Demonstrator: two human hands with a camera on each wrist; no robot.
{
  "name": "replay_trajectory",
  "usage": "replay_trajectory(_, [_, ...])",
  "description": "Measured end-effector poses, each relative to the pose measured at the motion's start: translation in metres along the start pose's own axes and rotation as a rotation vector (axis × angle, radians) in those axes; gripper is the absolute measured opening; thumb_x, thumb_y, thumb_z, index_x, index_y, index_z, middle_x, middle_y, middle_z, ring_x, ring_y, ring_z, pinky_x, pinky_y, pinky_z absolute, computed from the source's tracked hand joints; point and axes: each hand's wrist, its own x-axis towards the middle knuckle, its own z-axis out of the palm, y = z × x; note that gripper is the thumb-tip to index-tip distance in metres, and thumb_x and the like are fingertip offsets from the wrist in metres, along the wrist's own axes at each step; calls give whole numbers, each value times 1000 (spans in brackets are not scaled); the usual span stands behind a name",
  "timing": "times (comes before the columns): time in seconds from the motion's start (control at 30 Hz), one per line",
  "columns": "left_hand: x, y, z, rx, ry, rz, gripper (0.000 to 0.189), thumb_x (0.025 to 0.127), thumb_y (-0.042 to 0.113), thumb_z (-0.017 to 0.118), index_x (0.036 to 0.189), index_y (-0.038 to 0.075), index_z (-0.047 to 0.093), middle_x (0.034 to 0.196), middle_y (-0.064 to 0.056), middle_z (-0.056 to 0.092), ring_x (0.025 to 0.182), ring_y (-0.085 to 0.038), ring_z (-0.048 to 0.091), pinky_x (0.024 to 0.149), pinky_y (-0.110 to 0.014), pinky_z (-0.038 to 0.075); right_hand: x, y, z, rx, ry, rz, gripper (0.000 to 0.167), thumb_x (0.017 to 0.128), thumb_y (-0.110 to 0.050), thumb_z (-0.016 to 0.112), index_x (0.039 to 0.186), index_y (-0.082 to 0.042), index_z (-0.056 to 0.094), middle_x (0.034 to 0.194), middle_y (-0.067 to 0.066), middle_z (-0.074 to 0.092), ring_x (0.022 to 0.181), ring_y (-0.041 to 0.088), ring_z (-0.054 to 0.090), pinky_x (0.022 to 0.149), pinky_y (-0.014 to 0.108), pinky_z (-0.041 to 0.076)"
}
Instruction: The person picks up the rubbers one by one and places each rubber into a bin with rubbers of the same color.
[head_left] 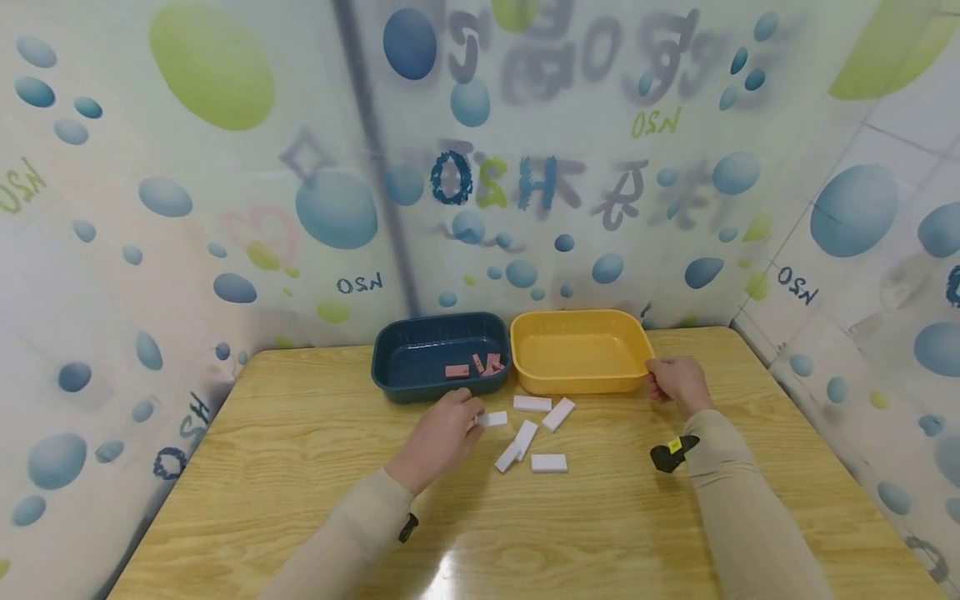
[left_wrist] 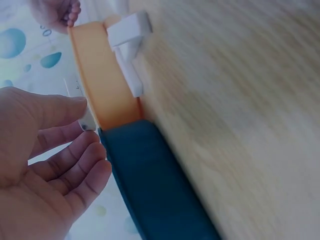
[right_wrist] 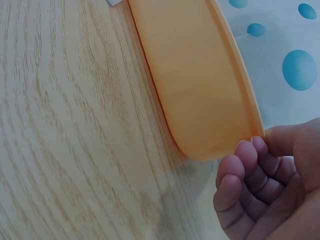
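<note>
My left hand pinches a white rectangular block between thumb and index finger, in front of the dark blue basket. In the left wrist view the thumb covers much of the held block, and the other fingers curl loosely. Over on the right, my right hand grips the near right corner of the yellow basket. The right wrist view has its thumb and fingertips on the rim of the yellow basket. Several more white blocks lie on the table in front of the baskets.
Several small pink blocks lie in the right part of the blue basket. Both baskets stand side by side at the back of the wooden table. A patterned curtain rises right behind them.
</note>
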Motion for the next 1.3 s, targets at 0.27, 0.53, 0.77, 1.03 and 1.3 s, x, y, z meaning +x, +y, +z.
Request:
replay_trajectory(0.27, [14, 4, -1, 16, 34, 50, 11, 90, 8, 80, 97, 6, 72, 83, -2, 58, 73, -15, 52, 66, -29, 51, -1, 1, 0, -2, 4, -7, 31, 107, -18, 47, 106, 10, 61, 68, 1, 58, 59, 9, 55, 57, 24, 53])
replay_trajectory(0.53, [23, 9, -1, 41, 15, 32, 11, 91, 10, 79, 98, 6, 72, 86, -3, 59, 75, -15, 55, 67, -30, 53, -2, 0, 1, -6, 12, -10, 31, 108, -18, 48, 105, 10, 61, 67, 0, 58, 59, 10, 55, 56, 24, 53])
replay_trajectory(0.77, [32, 9, 1, 51, -17, 13, 10, 93, 11, 78, 99, 7, 72, 94, -5, 65, 84, -18, 61, 71, -34, 57, 1, 1, 1, -3, 21, 7, 31, 107, -19, 48, 105, 9, 62, 66, -1, 57, 59, 9, 55, 57, 24, 54])
replay_trajectory(1.03, [43, 7, 2, 55, 22, 73, 8, 92, 7, 77, 92, 5, 69, 90, -6, 63, 81, -19, 62, 69, -31, 56, 1, 1, 1, -17, 21, 10, 32, 107, -20, 48, 108, 9, 62, 68, -1, 58, 59, 9, 56, 59, 25, 55])
replay_trajectory(1.3, [54, 11, 0, 62, 19, 76, 11, 94, 3, 73, 87, 5, 65, 93, -9, 64, 89, -26, 67, 101, -46, 54, -1, 1, 0, -14, 15, 10, 32, 107, -20, 48, 107, 9, 62, 69, 1, 59, 59, 9, 56, 58, 25, 55])
